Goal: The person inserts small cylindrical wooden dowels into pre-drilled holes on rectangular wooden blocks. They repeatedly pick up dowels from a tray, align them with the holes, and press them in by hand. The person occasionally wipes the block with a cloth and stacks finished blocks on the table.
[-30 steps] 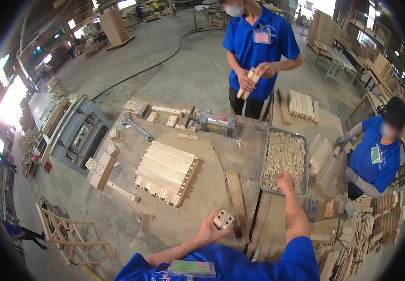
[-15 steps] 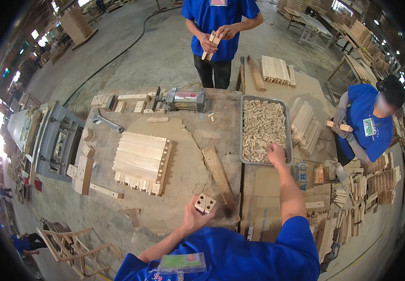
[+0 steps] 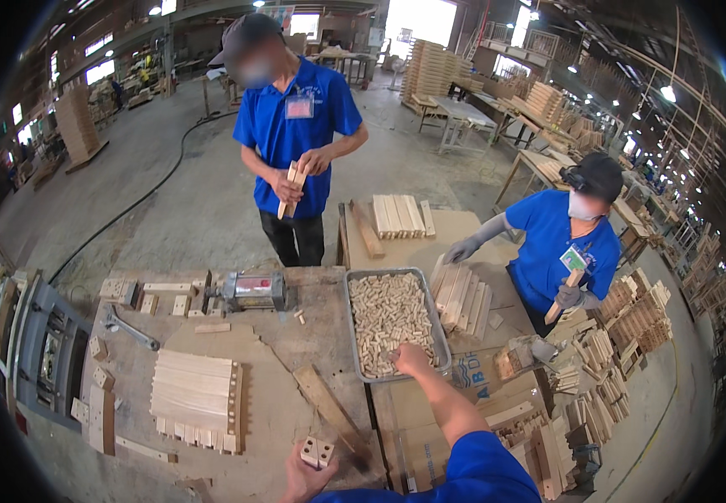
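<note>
My left hand is closed around two wooden pieces held side by side, their end faces up and showing dark round holes. It is over the near edge of the workbench. My right hand reaches into the near side of a grey tray filled with short wooden dowels. Its fingers are pinched together down among the dowels; what is between them is hidden. A flat stack of wooden strips lies left of my left hand, with dowels sticking out along its right side.
A loose wooden board lies between the stack and tray. Toward the back are a metal cylinder and a wrench. Across the bench a co-worker holds wooden pieces; another, gloved, touches a pile of wooden sticks at right.
The view has tilted up and turned right, so the bench sits lower and further left. The gloved co-worker's one hand has moved onto the stick pile. My right hand remains at the dowels.
</note>
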`<state>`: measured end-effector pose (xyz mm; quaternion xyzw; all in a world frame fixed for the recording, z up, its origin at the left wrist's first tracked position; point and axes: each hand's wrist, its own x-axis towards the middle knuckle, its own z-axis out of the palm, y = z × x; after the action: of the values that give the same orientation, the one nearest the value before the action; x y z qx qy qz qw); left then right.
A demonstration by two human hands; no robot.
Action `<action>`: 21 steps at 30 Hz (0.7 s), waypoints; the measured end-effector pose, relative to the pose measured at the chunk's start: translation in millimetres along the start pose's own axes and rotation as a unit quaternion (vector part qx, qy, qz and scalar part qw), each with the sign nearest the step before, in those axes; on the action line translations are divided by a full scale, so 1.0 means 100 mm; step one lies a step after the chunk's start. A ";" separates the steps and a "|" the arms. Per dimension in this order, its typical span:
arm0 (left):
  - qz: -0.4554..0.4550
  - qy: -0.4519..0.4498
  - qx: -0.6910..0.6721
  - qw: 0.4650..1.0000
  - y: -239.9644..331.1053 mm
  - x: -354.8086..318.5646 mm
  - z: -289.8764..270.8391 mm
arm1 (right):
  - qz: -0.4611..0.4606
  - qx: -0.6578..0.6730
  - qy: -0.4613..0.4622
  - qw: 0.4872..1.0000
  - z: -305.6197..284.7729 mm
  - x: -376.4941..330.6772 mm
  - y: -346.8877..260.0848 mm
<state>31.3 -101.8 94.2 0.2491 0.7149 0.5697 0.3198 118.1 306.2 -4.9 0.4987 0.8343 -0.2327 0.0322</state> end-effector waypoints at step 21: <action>0.026 -0.047 0.003 0.999 -0.31 0.04 0.07 | -0.060 0.897 -0.195 0.393 0.02 -1.35 -0.25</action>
<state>33.5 -101.5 62.1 0.2948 0.6940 0.5634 0.3378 164.1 185.0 41.3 0.1291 0.1425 -0.9388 -0.2858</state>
